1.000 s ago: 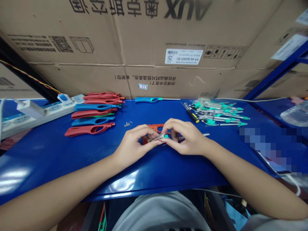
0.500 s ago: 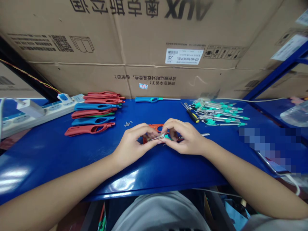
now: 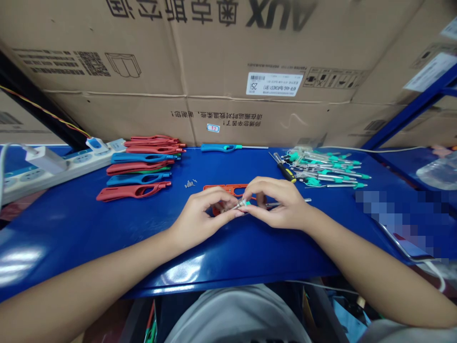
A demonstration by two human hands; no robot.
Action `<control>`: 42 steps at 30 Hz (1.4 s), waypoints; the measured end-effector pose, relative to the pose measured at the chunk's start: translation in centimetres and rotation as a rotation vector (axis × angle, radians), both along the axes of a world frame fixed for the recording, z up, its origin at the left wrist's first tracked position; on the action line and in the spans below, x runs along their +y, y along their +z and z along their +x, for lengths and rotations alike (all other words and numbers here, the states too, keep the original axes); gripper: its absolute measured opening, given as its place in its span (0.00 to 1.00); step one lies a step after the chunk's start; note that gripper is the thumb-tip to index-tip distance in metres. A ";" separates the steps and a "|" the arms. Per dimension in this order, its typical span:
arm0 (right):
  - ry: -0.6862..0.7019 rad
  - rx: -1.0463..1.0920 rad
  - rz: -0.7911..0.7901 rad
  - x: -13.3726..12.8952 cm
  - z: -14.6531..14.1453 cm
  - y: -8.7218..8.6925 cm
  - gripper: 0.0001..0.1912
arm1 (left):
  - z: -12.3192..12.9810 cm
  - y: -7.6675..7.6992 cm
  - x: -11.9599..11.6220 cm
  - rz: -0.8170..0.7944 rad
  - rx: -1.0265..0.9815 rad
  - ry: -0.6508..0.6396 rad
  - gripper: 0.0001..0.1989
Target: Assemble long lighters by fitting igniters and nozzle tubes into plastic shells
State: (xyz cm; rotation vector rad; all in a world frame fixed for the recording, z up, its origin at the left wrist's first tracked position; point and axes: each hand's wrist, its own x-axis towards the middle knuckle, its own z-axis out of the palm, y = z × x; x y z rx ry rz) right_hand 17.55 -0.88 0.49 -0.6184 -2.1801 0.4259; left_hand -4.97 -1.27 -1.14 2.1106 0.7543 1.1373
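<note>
My left hand (image 3: 202,209) and my right hand (image 3: 282,202) meet at the middle of the table, fingertips pinched from both sides on a lighter inner assembly (image 3: 246,203). It shows a pale, thin body and a teal part; my fingers hide most of it. Beyond and beneath my fingertips lies an orange lighter shell (image 3: 214,187) with a looped opening. A metal tube (image 3: 307,200) sticks out to the right past my right hand. A small heap of screws (image 3: 190,183) lies up and left of my left hand.
Red and blue lighter handles (image 3: 134,191) lie stacked at left beside a white power strip (image 3: 80,159). At right are teal-and-metal lighter assemblies (image 3: 332,171) and a screwdriver (image 3: 286,171). One blue lighter (image 3: 217,148) lies before the cardboard box (image 3: 214,71).
My hands have shifted only slightly, with the right fingers lifted a little, baring more of the orange shell. Both still pinch the lighter assembly.
</note>
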 end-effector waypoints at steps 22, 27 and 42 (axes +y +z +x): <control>-0.008 -0.046 -0.102 -0.1 0.0 -0.1 0.06 | 0.1 -0.1 -0.1 -0.141 0.068 -0.102 0.07; 0.017 -0.039 -0.123 -0.2 -0.2 0.0 0.08 | 0.1 -0.2 0.0 -0.150 0.053 -0.088 0.06; 0.002 0.139 -0.113 -0.5 -1.1 -0.5 0.11 | -0.7 0.3 0.1 0.244 0.065 0.043 0.04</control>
